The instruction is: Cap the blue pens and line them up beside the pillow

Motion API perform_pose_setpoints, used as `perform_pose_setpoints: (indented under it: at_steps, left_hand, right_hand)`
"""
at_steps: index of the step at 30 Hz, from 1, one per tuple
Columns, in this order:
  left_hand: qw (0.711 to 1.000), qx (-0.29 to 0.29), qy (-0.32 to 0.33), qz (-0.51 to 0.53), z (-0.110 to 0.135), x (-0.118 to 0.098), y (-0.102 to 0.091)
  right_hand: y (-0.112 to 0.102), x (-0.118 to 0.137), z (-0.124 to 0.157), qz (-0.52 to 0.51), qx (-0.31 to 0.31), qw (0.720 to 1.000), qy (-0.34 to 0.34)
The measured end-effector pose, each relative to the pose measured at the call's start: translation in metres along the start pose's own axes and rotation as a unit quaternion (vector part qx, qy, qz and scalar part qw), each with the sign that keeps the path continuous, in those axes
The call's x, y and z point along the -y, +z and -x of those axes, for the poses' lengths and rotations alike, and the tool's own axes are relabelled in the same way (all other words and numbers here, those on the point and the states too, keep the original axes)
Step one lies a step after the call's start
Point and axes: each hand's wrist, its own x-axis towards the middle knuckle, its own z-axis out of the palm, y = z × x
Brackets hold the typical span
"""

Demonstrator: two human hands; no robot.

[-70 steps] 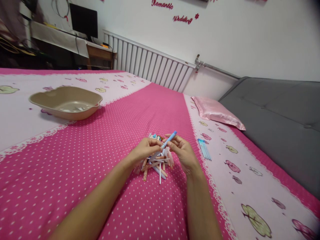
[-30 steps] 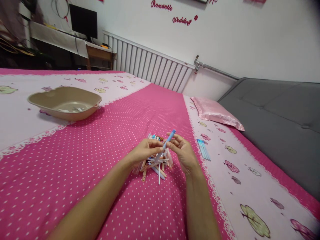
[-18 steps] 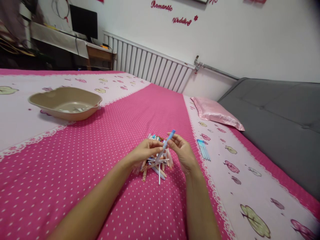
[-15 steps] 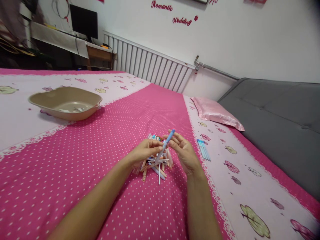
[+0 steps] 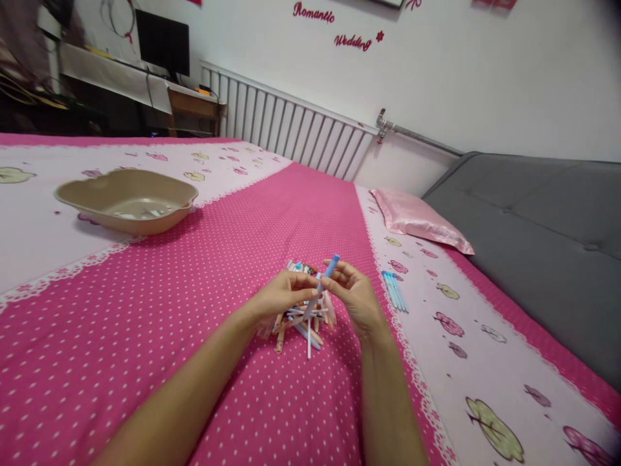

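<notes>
A blue-capped marker (image 5: 330, 266) is held at a tilt above the pile, its cap end up. My left hand (image 5: 281, 294) is closed on its barrel with thumb and forefinger. From the other side, my right hand (image 5: 356, 299) pinches the same marker just below the cap, the thumb against it and the other fingers curled behind. Beneath both hands lies a loose pile of pens (image 5: 314, 340) and thin sticks in white, peach and pale blue, partly hidden by the hands. To the right, several blue-capped markers (image 5: 395, 291) lie side by side on the bedspread.
A beige plastic basin (image 5: 130, 223) with a few small pale pieces inside stands on the left of the pink bedspread (image 5: 233, 252). A pink pillow (image 5: 417, 219) lies by the grey headboard (image 5: 528, 239). Behind are a white radiator (image 5: 286, 120) and a desk with a monitor (image 5: 163, 42).
My right hand has closed in on the marker, its thumb now against it below the cap. The marker has shifted very slightly; the pile and the row look the same.
</notes>
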Motion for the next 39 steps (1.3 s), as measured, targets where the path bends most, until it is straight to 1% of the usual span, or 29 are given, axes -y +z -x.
perform_pose_setpoints:
  at_steps: [4, 7, 11, 13, 15, 17, 23, 30, 39]
  left_hand:
    - [1.0, -0.005, -0.003, -0.001, 0.001, 0.0, 0.0]
    - [1.0, 0.007, 0.0, 0.0, 0.003, 0.0, 0.001]
    - [0.999, 0.047, -0.006, 0.025, 0.005, -0.003, 0.002]
    - [0.996, 0.077, -0.009, 0.041, 0.005, -0.005, 0.003]
    - [0.995, 0.09, -0.01, 0.039, 0.006, -0.006, 0.004]
    - [0.997, 0.078, -0.008, 0.027, 0.006, -0.007, 0.005]
    - [1.0, 0.002, 0.001, -0.007, 0.004, -0.002, 0.005]
    - [0.997, -0.071, 0.004, -0.015, 0.0, 0.001, 0.008]
    - [0.995, -0.099, 0.016, -0.023, -0.003, 0.003, 0.006]
  right_hand:
    - [0.001, 0.0, 0.001, 0.015, 0.0, 1.0, -0.006]
    - [0.0, 0.002, 0.003, 0.004, 0.029, 1.0, -0.005]
    - [-0.002, 0.004, 0.005, -0.018, 0.091, 0.996, -0.006]
    - [-0.003, 0.004, 0.005, -0.013, 0.101, 0.995, -0.004]
    - [-0.003, 0.004, 0.005, -0.009, 0.097, 0.995, -0.005]
    - [-0.002, 0.004, 0.005, -0.007, 0.083, 0.996, -0.004]
    - [-0.001, 0.003, 0.003, 0.008, 0.026, 1.0, 0.001]
    - [0.0, 0.001, 0.002, 0.01, 0.004, 1.0, -0.004]
    - [0.002, 0.0, 0.002, 0.015, 0.003, 1.0, -0.006]
